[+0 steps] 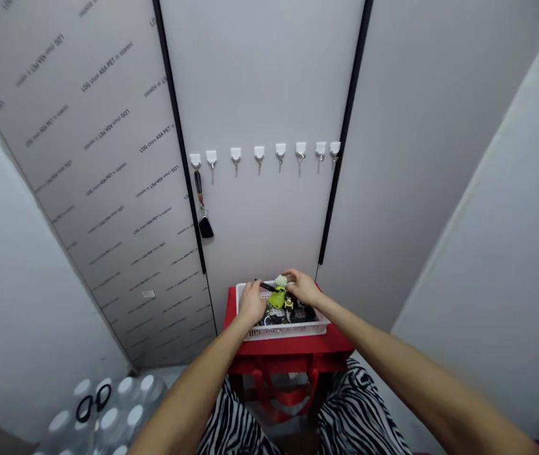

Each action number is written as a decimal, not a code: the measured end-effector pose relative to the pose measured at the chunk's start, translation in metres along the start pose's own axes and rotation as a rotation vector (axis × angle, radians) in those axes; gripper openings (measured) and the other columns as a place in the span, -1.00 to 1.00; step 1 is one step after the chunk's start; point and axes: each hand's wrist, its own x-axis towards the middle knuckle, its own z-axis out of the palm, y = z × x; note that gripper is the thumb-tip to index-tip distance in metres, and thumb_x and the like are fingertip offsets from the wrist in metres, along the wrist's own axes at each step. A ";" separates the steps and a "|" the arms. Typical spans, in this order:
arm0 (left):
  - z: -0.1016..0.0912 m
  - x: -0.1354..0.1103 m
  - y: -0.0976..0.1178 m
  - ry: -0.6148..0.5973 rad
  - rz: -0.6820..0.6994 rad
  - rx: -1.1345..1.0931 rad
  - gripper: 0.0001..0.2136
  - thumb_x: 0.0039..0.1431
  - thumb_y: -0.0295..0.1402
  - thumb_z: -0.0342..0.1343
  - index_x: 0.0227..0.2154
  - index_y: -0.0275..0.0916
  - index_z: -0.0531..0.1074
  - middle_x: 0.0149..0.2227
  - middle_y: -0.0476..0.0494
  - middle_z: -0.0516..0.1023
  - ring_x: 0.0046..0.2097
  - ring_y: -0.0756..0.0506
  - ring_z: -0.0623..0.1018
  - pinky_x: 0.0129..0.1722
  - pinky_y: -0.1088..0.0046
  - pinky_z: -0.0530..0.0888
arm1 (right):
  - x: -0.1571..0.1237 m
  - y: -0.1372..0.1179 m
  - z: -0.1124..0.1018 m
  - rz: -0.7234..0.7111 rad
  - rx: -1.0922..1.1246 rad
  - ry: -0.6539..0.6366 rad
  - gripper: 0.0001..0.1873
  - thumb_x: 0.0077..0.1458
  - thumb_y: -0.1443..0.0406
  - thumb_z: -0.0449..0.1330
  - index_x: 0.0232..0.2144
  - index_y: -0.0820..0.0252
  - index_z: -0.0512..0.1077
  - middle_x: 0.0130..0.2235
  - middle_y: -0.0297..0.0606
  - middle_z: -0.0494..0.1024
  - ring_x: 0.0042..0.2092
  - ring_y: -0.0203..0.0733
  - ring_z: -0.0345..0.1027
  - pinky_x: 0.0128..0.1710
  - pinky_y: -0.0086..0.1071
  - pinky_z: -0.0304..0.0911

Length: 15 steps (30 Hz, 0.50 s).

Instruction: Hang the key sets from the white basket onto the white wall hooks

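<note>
A white plastic basket (292, 330) in front of me holds a jumble of keychains. My left hand (252, 303) is over its left side, fingers curled at a black strap (268, 287). From the right, my right hand (303, 287) reaches in with bent fingers against a pale, whitish-green charm (280, 282). Between the hands shows a bright yellow-green keychain (276, 299), with a black-and-yellow one (289, 302) beside it. Smaller dark and metal pieces in the basket are too blurred to name. My fingers partly hide what they touch.
The basket stands on a red-covered stool or box (292, 344) with red straps (283, 398) hanging in front. Several white adhesive hooks (259, 153) line the panel ahead; a black keychain (205, 226) hangs from the leftmost. Capped bottles (110, 418) and black-handled scissors (93, 403) are lower left.
</note>
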 end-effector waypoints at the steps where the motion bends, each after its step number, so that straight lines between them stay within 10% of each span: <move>1: 0.000 0.000 0.001 0.022 0.005 0.009 -0.56 -0.22 -0.51 -0.04 -0.14 -0.31 0.16 -0.16 -0.21 0.27 -0.12 -0.08 0.25 -0.15 0.47 0.17 | -0.002 0.000 0.001 -0.008 0.059 -0.010 -0.62 -0.31 0.46 -0.02 -0.30 0.24 0.26 -0.41 -0.30 0.40 -0.43 -0.36 0.24 -0.41 -0.50 0.12; 7: -0.008 0.000 0.006 0.017 0.031 0.063 -0.79 -0.18 -0.39 -0.02 -0.40 -0.23 0.36 -0.23 -0.14 0.34 -0.17 -0.09 0.28 -0.19 0.44 0.17 | -0.005 -0.019 -0.001 -0.035 0.463 -0.014 -0.71 -0.29 0.47 -0.04 -0.39 0.25 0.24 -0.57 -0.43 0.34 -0.60 -0.45 0.16 -0.58 -0.54 0.10; 15: -0.006 -0.002 -0.007 -0.190 -0.031 -0.175 -0.83 -0.16 -0.39 -0.05 -0.47 -0.32 0.36 -0.44 -0.10 0.44 -0.40 0.01 0.38 -0.40 0.56 0.26 | -0.010 -0.032 -0.013 0.268 0.798 0.020 -0.86 -0.26 0.50 0.00 -0.52 0.27 0.22 -0.67 -0.45 0.30 -0.64 -0.47 0.19 -0.58 -0.56 0.14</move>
